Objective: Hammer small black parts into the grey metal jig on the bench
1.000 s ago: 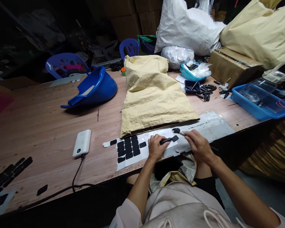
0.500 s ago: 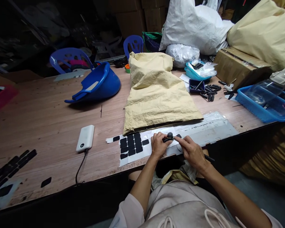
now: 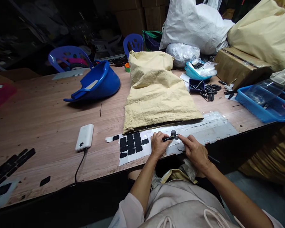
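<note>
At the table's near edge, my left hand (image 3: 158, 144) is closed on a small black part with a round, button-like head (image 3: 173, 133). That head sticks out past my fingertips to the right. My right hand (image 3: 196, 152) grips a slim dark-handled tool (image 3: 213, 159), whose handle emerges behind the palm. Its forefinger reaches towards the round head; the tool's tip is too small to make out. Left of my hands, several black rounded-rectangle stickers (image 3: 131, 144) lie on a white backing sheet (image 3: 146, 154), one apart at its right.
A large cream sack (image 3: 159, 91) lies just beyond my hands. To the left are a white power bank (image 3: 85, 137) with a cable and a blue scoop (image 3: 97, 84). Black pieces (image 3: 210, 91), a blue basket (image 3: 258, 106) and a carton (image 3: 239, 69) stand to the right.
The black part's round head has shifted slightly right and now sits further from my left fingers. My right hand has drawn back a little to the right, with the tool.
</note>
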A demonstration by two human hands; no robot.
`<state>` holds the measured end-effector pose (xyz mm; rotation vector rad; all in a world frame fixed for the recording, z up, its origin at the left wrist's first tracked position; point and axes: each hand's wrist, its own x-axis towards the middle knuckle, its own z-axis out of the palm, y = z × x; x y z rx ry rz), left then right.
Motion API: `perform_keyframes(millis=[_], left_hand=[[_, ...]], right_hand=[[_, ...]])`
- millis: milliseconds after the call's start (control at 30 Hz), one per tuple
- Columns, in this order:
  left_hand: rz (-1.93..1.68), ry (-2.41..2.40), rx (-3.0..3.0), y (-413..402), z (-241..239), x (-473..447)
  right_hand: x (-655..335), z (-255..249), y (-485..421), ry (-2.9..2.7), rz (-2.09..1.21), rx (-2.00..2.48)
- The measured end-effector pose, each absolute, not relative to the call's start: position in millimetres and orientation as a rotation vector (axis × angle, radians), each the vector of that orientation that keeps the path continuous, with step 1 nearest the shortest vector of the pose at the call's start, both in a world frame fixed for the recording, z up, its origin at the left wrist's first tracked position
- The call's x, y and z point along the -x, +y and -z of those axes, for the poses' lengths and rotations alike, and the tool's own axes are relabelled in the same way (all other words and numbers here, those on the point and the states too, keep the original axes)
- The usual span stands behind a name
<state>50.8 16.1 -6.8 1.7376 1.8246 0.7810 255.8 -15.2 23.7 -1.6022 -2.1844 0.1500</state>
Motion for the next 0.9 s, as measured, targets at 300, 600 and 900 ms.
perform_keyframes(millis=[300,600,900], left_hand=[[-0.800,1.823,-1.756,15.8,9.1,-50.7],[-0.824,1.793,-1.806,17.3,10.6,-47.3],[-0.893,1.189,-1.975,-78.8,17.7,-52.5]], right_hand=[[-317.0,-13.2,38.8,-2.134,0.042,1.606],[-339.8,20.7,80.9,-2.240,0.194,1.387],[-337.1,22.3,77.9,-2.215,0.184,1.399]])
